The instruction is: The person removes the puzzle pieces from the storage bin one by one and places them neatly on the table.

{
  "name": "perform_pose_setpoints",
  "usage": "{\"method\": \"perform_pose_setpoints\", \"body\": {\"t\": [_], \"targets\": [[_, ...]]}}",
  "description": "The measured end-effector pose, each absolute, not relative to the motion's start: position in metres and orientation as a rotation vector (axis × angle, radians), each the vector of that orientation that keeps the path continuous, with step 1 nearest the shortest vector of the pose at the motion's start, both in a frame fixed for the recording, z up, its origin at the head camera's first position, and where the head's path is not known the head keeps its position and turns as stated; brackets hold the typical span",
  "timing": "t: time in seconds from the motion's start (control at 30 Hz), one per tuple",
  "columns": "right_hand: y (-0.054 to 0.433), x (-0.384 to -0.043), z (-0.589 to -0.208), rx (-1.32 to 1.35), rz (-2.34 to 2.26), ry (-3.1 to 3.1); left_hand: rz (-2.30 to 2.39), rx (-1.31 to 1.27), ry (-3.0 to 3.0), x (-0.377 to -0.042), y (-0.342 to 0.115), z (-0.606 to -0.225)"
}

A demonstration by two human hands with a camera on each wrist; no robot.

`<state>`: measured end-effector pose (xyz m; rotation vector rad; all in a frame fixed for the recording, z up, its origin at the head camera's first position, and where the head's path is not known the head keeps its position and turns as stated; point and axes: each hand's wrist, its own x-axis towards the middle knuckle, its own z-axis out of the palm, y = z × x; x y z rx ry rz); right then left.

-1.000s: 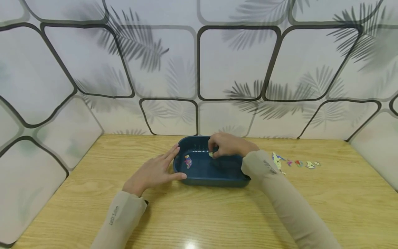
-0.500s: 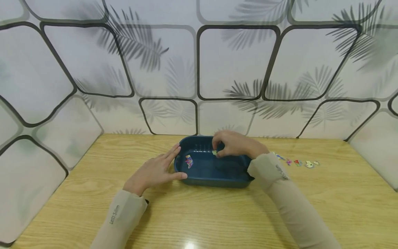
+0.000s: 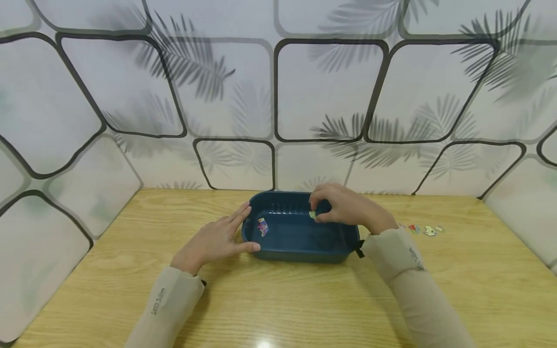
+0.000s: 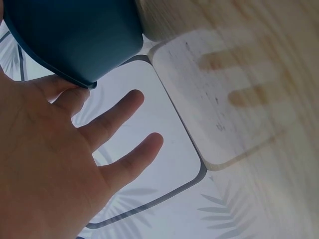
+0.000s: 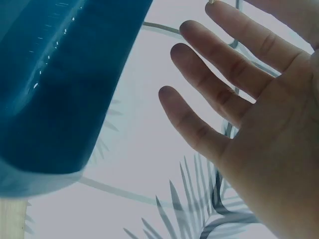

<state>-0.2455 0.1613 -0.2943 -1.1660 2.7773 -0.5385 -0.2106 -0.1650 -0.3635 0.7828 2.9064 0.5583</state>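
Observation:
A dark blue, rounded rectangular tray [image 3: 300, 256] stands on the wooden table. My left hand [image 3: 212, 244] lies against its left end, fingers extended, with fingertips and thumb at the rim. In the left wrist view, two fingers of the left hand [image 4: 55, 144] spread free of the tray. Over the back right of the tray, my right hand [image 3: 345, 207] pinches a small pale yellow-green cut-out piece [image 3: 312, 214] between thumb and index finger. Its other fingers stretch out loosely in the right wrist view. A purple multicoloured cut-out piece [image 3: 263, 226] lies inside the tray at the left.
Right of the tray, several small cut-out pieces lie in a row, including a red one [image 3: 414, 228] and pale yellow ones [image 3: 430, 231]. The right forearm overlaps the row's near end. A patterned wall covering [image 3: 235, 164] rises behind the table [image 3: 278, 299].
My right hand has moved to the right over the tray with the pale piece still pinched, and its sleeve now covers more of the row. The left hand stays at the rim.

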Motion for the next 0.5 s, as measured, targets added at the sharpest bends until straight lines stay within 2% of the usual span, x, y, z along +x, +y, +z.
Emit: {"method": "perform_pose_setpoints", "body": {"t": [0.5], "targets": [[0.190,-0.226,-0.303,-1.104,-0.629,2.815,0.547,0.795,2.917,-0.210,-0.165,-0.363]]}}
